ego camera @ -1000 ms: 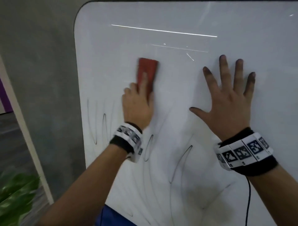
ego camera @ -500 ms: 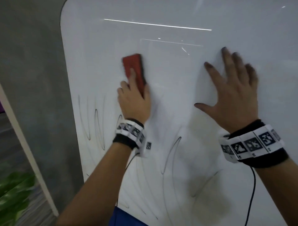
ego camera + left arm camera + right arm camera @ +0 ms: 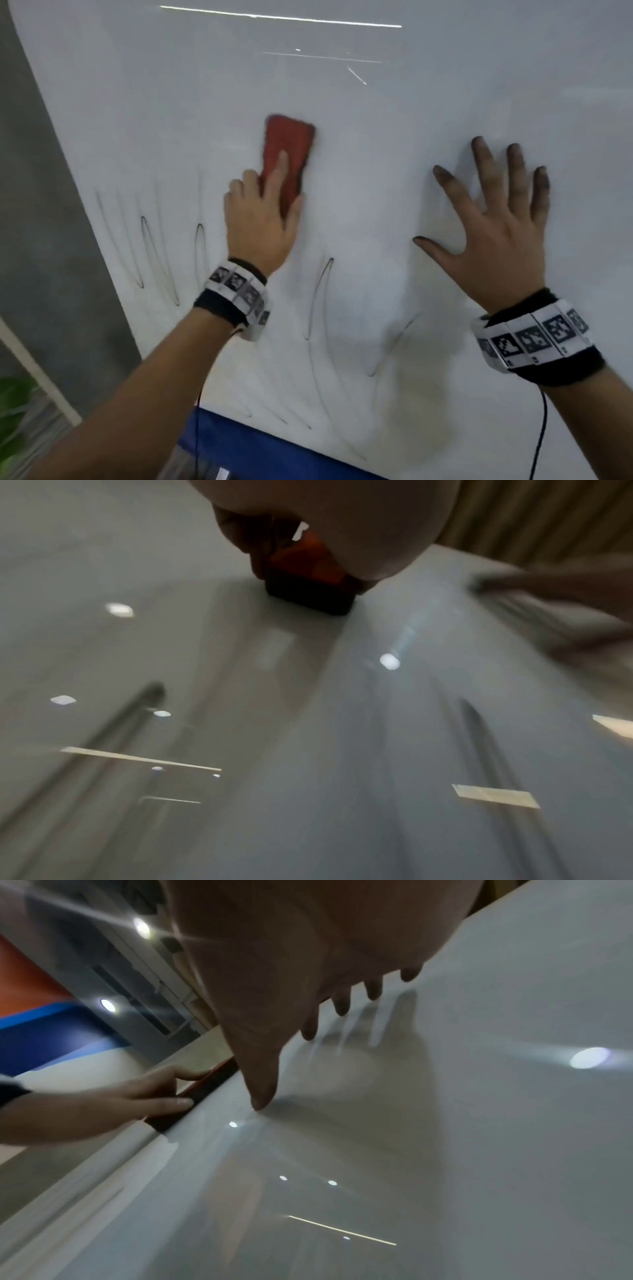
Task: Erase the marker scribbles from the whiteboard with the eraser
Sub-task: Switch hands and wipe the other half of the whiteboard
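The whiteboard (image 3: 376, 120) fills the head view, with thin black marker scribbles (image 3: 318, 294) looping across its lower half and more scribbles (image 3: 147, 253) at the left. My left hand (image 3: 270, 205) grips the red eraser (image 3: 287, 150) and presses it flat on the board above the scribbles, one finger on its back. In the left wrist view the eraser (image 3: 308, 582) sits on the board under my palm. My right hand (image 3: 493, 212) lies flat on the board to the right, fingers spread and smudged dark. The right wrist view shows the eraser (image 3: 205, 1088) side-on.
A grey wall (image 3: 41, 240) borders the board on the left, with a green plant (image 3: 13, 411) at the bottom left. A blue panel (image 3: 257, 445) runs below the board's lower edge. Thin cables hang from both wristbands.
The eraser slid a little left, then right across the board in my left hand. The head view dropped, so the blue panel under the board shows. My right hand stayed flat.
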Tool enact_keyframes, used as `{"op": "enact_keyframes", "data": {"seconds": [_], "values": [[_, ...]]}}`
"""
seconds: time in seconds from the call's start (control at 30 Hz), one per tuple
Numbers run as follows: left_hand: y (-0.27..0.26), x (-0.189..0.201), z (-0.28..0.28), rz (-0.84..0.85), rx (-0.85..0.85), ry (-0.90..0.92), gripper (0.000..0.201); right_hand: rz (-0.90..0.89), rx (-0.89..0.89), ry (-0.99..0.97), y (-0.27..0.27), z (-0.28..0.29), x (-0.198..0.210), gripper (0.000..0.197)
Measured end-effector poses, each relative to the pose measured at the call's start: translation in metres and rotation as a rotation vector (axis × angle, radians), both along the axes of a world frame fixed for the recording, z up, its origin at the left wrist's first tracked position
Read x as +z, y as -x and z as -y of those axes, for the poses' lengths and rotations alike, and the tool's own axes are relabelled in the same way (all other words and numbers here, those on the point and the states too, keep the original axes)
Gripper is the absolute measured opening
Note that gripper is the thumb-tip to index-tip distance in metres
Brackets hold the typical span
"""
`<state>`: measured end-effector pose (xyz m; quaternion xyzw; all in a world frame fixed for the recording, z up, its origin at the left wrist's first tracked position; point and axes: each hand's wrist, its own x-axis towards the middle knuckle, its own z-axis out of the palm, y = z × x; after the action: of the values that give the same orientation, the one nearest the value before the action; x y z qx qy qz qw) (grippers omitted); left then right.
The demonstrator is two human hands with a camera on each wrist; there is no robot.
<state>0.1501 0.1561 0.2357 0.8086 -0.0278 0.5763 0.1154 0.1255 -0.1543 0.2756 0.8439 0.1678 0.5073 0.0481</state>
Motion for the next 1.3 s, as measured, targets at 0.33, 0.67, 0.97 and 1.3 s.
{"op": "enact_keyframes", "data": {"seconds": [0.33,0.67,0.97,1.3], "values": [[0.029,-0.091,0.104,-0.127,-0.107,0.001,0.064,-0.037,0.006,-0.098,0.009,0.027,-0.029,0.081],[0.008,-0.028,0.062,-0.013,0.032,0.493,0.066,0.0,-0.074,-0.197,0.019,0.077,-0.047,0.077],[0.037,-0.123,0.155,-0.169,-0.233,-0.362,0.054,-0.029,-0.022,-0.138,0.018,0.099,-0.064,0.07],[0.031,-0.081,0.162,-0.09,-0.197,-0.029,0.059,-0.054,-0.028,-0.147,0.022,0.107,-0.086,0.066]]}}
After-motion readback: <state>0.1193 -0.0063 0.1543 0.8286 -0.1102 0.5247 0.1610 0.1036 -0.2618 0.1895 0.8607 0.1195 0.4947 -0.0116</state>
